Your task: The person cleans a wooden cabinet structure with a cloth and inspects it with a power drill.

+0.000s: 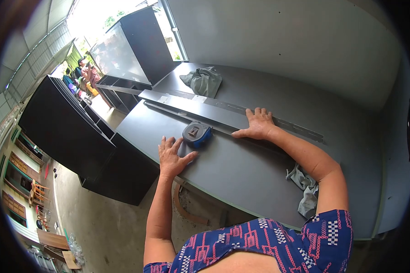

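Note:
A long, narrow grey board (202,109) lies across a large dark grey panel (223,168). My right hand (259,126) spans the board near its right end, fingers over the far edge and thumb along the near edge. Close to the near edge of the panel, my left hand (171,158) is open with fingers spread, nothing in it. Just beyond its fingertips sits a black and blue tape measure (197,133). Behind the board runs a thin perforated metal strip (300,130), partly covered by the board and my right hand.
Crumpled grey-green cloth (203,82) lies at the far end of the panel; another rag (307,191) is by my right elbow. Black cabinets (68,136) stand to the left, with a tall glossy one (134,45) behind. A person (89,73) is in the distance.

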Motion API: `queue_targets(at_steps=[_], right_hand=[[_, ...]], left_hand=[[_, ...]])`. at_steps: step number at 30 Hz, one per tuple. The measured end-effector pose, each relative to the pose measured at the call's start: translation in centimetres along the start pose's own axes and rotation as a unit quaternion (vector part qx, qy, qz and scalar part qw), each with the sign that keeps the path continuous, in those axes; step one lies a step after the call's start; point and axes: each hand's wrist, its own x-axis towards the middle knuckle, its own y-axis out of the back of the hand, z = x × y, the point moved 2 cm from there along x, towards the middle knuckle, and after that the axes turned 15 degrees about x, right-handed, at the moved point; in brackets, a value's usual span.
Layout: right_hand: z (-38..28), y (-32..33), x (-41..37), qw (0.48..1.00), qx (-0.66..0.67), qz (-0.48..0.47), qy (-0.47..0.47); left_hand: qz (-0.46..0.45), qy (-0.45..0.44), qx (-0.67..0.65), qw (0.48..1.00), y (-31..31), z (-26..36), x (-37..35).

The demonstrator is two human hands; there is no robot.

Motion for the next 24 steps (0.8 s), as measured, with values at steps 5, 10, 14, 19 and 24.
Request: queue_targets(at_steps=[5, 10, 14, 19, 24], right_hand=[[-0.2, 0.1, -0.5, 0.999, 0.017, 0.031, 0.001], [-0.4, 0.8, -0.4, 1.0, 0.024, 0.009, -0.008], [-0.8, 1.3, 0.0, 0.999, 0.025, -0.026, -0.012], [-0.2, 0.9, -0.1, 1.0, 0.016, -0.005, 0.002], [-0.4, 1.3, -0.9, 0.999, 0.042, -0.001, 0.019]], left_hand=[[-0.033, 0.009, 0.004, 0.999, 0.6, 0.2, -0.1], [-0.073, 0.013, 0.006, 0.997, 0.1, 0.1, 0.2], [-0.071, 0.014, 0.001, 0.997, 0.1, -0.2, 0.2], [-0.063, 0.015, -0.022, 0.998, 0.3, -0.1, 0.2], [-0.063, 0.011, -0.005, 0.998, 0.4, 0.1, 0.2]])
